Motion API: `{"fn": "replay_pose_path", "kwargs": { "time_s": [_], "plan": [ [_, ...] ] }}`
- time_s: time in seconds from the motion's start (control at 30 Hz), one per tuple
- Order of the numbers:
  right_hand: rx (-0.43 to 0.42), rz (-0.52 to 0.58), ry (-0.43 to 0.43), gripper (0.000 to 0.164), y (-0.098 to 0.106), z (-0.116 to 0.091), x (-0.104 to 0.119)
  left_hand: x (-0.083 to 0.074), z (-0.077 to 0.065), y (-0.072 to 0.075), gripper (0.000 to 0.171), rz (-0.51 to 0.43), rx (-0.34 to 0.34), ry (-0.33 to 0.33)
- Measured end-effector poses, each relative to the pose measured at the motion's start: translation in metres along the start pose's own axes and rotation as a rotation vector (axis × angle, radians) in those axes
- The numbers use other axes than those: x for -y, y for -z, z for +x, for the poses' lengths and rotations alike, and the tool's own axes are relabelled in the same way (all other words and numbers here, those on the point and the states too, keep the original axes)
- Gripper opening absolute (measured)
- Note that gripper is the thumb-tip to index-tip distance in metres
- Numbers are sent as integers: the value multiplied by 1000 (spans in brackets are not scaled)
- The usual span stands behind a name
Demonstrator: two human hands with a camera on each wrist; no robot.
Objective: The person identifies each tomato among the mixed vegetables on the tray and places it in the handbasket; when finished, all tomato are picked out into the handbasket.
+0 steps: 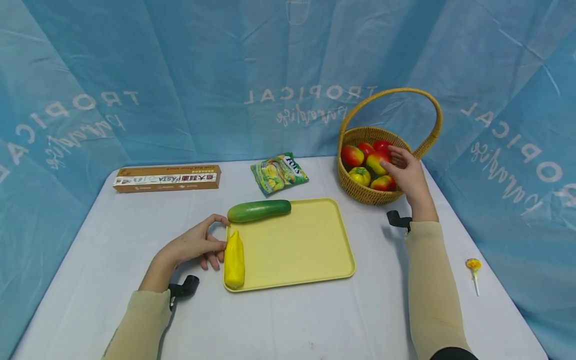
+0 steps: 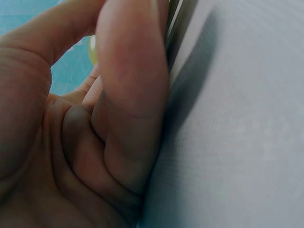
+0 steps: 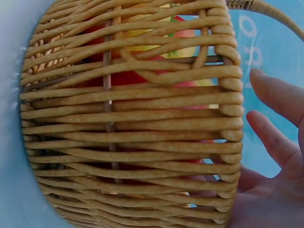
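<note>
In the head view my left hand (image 1: 193, 245) is at the left edge of the yellow tray (image 1: 292, 245), thumb and index fingertips at the rim. Beside it a long yellow fruit or vegetable with a narrow tip (image 1: 234, 262) lies along that edge. A smooth green cucumber-like vegetable (image 1: 258, 211) lies across the tray's far left corner. My right hand (image 1: 407, 175) reaches over the right rim of the wicker basket (image 1: 366, 195), its fingers spread above red-and-yellow fruit (image 1: 377, 162). In the right wrist view the basket's weave hides much of the fruit, and the fingers (image 3: 278, 97) are apart from each other.
A pasta box (image 1: 166, 179) lies at the back left, and a green snack bag (image 1: 279, 173) behind the tray. The basket's tall handle (image 1: 398, 91) arches over the fruit. A yellow lollipop (image 1: 474, 267) lies near the right edge. Blue curtains (image 1: 202, 75) surround the white table.
</note>
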State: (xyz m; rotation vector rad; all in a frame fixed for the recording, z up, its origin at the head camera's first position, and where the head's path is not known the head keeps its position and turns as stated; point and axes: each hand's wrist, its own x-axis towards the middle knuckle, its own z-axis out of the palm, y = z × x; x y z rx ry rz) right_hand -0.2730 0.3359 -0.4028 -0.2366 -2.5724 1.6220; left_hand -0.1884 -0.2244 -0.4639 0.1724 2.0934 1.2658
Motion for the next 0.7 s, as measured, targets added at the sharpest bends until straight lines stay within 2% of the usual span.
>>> {"fn": "replay_pose_path", "kwargs": {
  "time_s": [0.3,0.43,0.5,0.57,0.63,0.7],
  "plan": [
    [-53,-7,-9,66,8,-9,11,-2,1,4,59,-11,11,-44],
    [-75,-22,7,65,10,-17,20,-11,-9,13,51,12,-33,-71],
    [-80,-36,19,62,10,-22,25,-22,-17,18,48,64,-93,-89],
    [-80,-55,44,61,8,-28,31,-37,-26,22,45,157,-184,-122],
    [-71,-82,89,60,5,-36,39,-54,-34,24,44,278,-294,-161],
    [-57,-124,170,59,0,-42,46,-72,-41,23,43,421,-435,-193]
  ]
}}
